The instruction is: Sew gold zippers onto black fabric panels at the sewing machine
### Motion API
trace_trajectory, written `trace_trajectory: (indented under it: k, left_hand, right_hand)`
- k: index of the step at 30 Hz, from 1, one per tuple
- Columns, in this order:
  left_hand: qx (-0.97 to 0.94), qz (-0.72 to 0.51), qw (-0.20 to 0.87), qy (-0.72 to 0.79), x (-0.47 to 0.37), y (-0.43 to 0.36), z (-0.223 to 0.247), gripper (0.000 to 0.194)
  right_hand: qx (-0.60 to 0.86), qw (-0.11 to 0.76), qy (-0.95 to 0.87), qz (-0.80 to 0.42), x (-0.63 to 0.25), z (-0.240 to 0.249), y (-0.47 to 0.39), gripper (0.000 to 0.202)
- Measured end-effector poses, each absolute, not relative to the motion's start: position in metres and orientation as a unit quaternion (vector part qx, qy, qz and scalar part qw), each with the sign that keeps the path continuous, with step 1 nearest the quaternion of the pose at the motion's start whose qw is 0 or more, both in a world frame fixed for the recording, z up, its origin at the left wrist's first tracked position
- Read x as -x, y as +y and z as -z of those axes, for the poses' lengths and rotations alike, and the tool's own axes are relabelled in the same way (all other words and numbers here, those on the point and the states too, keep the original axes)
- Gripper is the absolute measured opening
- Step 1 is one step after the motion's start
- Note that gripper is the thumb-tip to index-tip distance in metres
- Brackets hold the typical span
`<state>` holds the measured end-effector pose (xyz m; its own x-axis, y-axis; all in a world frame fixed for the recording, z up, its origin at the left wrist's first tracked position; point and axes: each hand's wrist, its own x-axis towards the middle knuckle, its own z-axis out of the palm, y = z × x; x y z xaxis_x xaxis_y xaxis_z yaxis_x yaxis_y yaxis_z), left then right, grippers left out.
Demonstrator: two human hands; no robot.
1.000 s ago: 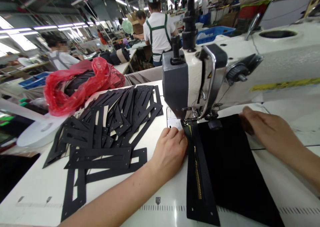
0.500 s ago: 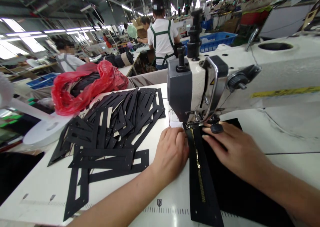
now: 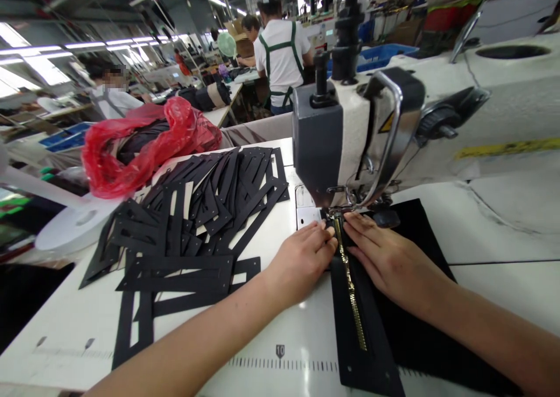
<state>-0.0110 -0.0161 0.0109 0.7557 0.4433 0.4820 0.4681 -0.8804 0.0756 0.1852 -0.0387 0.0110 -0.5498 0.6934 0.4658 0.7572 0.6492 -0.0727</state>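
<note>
A black panel with a gold metal zipper (image 3: 351, 286) set in its long slot lies beneath the head of the sewing machine (image 3: 318, 143). Fingers curled, my left hand (image 3: 301, 263) grips the panel's left edge just in front of the presser foot. On the other side, my right hand (image 3: 389, 260) lies with fingers stretched out on the panel, fingertips beside the zipper near the needle area. Under the panel and my right forearm spreads a larger piece of black fabric (image 3: 420, 227). The zipper's near end points toward me.
Many black slotted frames (image 3: 175, 274) are heaped on the white table (image 3: 262, 350) to the left. Behind them sits a red plastic bag (image 3: 114, 163) of dark pieces. A white round stand (image 3: 74, 222) is at far left. A co-worker (image 3: 282, 58) stands ahead.
My right hand has moved left, its fingertips now close to the zipper. My left hand has shifted slightly right onto the panel's edge. The view has moved somewhat closer to the machine.
</note>
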Motion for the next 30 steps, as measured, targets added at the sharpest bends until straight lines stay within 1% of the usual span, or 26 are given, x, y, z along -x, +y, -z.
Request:
trace_trajectory:
  k: [8, 12, 15, 19, 22, 26, 28, 30]
  left_hand:
    - [0.926, 0.273, 0.015, -0.261, 0.009, -0.016, -0.01, 0.02]
    - [0.922, 0.262, 0.0, -0.283, 0.007, -0.015, -0.01, 0.016]
    - [0.917, 0.264, 0.001, -0.299, 0.005, -0.015, -0.008, 0.016]
    - [0.914, 0.261, -0.008, -0.312, 0.004, -0.016, -0.008, 0.017]
    - [0.915, 0.243, -0.031, -0.321, 0.005, -0.018, -0.011, 0.023]
    - [0.922, 0.215, -0.06, -0.315, 0.008, -0.02, -0.016, 0.045]
    - [0.924, 0.204, -0.061, -0.316, 0.009, -0.02, -0.017, 0.046]
    - [0.924, 0.205, -0.049, -0.318, 0.009, -0.02, -0.016, 0.041]
  right_hand:
    - [0.404, 0.225, -0.884, 0.062, -0.189, -0.008, -0.033, 0.035]
    - [0.403, 0.239, -0.883, 0.029, -0.191, -0.01, -0.031, 0.034]
    - [0.408, 0.243, -0.88, -0.029, -0.188, -0.02, -0.038, 0.028]
    - [0.453, 0.21, -0.863, -0.082, -0.18, -0.037, -0.05, 0.015]
    - [0.492, 0.185, -0.843, -0.11, -0.173, -0.04, -0.05, 0.018]
    - [0.553, 0.174, -0.808, -0.107, -0.16, -0.036, -0.045, 0.015]
    - [0.577, 0.177, -0.79, -0.106, -0.156, -0.035, -0.046, 0.011]
    - [0.591, 0.184, -0.776, -0.121, -0.156, -0.035, -0.05, 0.01]
